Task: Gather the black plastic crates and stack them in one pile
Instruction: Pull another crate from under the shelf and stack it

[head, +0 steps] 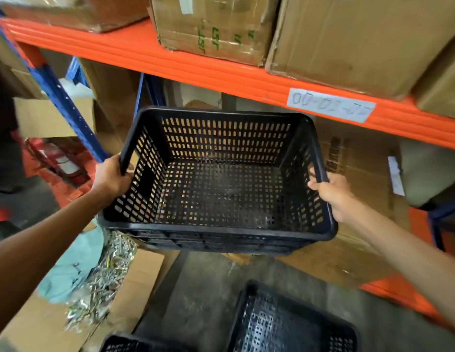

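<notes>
I hold an empty black perforated plastic crate [221,184] in the air in front of the shelving, tilted with its open top toward me. My left hand [110,177] grips its left rim. Around the right rim my right hand [331,190] is closed. Below, on the grey floor, a second black crate [289,321] sits at the bottom right. The corner of a third black crate [135,344] shows at the bottom edge.
An orange shelf beam [196,64] with cardboard boxes [348,41] runs above the crate. A blue upright [61,97] stands at left, with a red extinguisher [58,158] behind it. Flattened cardboard [135,283], metallic scraps [104,273] and a green bag [74,265] lie at lower left.
</notes>
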Demonstrator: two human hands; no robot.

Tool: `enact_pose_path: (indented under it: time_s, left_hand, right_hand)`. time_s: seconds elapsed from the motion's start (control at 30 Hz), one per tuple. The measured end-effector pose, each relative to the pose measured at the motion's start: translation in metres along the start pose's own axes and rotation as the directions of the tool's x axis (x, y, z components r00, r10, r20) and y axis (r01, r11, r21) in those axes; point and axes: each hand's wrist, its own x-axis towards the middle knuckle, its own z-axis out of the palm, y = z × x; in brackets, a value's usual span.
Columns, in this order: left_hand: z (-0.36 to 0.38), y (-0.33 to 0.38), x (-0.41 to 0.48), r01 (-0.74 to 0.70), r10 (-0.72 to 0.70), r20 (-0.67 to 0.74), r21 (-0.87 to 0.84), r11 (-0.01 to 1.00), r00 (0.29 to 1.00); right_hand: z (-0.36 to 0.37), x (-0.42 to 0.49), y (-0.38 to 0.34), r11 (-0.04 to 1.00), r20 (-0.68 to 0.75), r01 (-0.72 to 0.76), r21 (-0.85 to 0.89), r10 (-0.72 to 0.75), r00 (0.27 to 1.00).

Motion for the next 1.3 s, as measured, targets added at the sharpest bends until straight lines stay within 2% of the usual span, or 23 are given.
enact_pose_path:
  time_s: [0.1,0.2,0.57,0.67,0.73,0.83,0.97,1.03,1.3]
  left_hand:
    - [-0.012,0.006,-0.059,-0.025,0.025,0.03,0.001,1.0,0.999]
    - [-0.012,0.011,-0.111,-0.057,0.055,0.068,0.023,0.998,0.996]
    - [0.076,0.053,-0.289,-0.165,0.147,0.266,0.048,0.985,0.953]
    - [0.1,0.052,-0.326,-0.154,0.122,0.31,0.08,0.985,0.943]
    - [0.116,0.046,-0.345,-0.121,0.092,0.351,0.062,0.991,0.932]
    - [0.145,0.034,-0.364,-0.053,0.065,0.476,-0.039,0.998,0.877]
    - [0.195,0.015,-0.371,-0.079,0.049,0.463,0.045,0.996,0.885]
    - [0.253,-0.004,-0.362,-0.077,0.034,0.488,0.068,0.995,0.872]
    - [0.316,-0.028,-0.371,-0.083,0.064,0.502,0.017,0.996,0.862]
  right_hand:
    - [-0.041,-0.058,0.037,0.998,-0.028,-0.059,0.0,0.059,0.998]
    - [-0.081,-0.102,0.075,0.999,-0.073,-0.052,0.005,0.053,0.996]
    - [-0.224,-0.226,0.225,0.986,-0.263,-0.162,-0.027,0.149,0.953]
    - [-0.244,-0.24,0.269,0.978,-0.278,-0.204,-0.052,0.182,0.943]
    - [-0.249,-0.246,0.296,0.973,-0.281,-0.224,-0.056,0.2,0.939]
    - [-0.248,-0.249,0.333,0.954,-0.275,-0.289,-0.081,0.257,0.927]
    - [-0.232,-0.233,0.39,0.932,-0.251,-0.35,-0.09,0.319,0.914]
    - [-0.207,-0.201,0.443,0.922,-0.24,-0.376,-0.094,0.345,0.907]
    - [-0.178,-0.179,0.522,0.94,-0.289,-0.318,-0.128,0.271,0.918]
